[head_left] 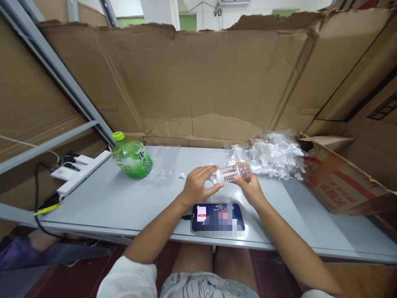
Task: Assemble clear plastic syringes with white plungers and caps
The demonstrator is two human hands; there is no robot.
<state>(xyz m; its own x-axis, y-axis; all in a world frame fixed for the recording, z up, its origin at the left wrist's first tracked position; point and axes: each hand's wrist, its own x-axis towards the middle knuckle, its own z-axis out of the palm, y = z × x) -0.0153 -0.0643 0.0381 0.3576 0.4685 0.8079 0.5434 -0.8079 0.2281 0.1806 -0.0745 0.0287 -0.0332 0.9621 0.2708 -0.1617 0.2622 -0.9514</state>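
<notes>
We hold a small clear pump bottle [231, 173] level just above the tabletop [124, 203], left hand [198, 185] fingers seemingly pinching its white cap end, right hand [249, 186] gripping the body to steady it, beside the bagged pile of bottles [273, 154]

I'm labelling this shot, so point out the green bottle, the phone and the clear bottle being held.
green bottle [132, 161]: head view, on its labelled body.
phone [217, 217]: head view, middle of its screen.
clear bottle [230, 173]: head view, on its body between the left hand [198, 185] and right hand [250, 187].
</notes>
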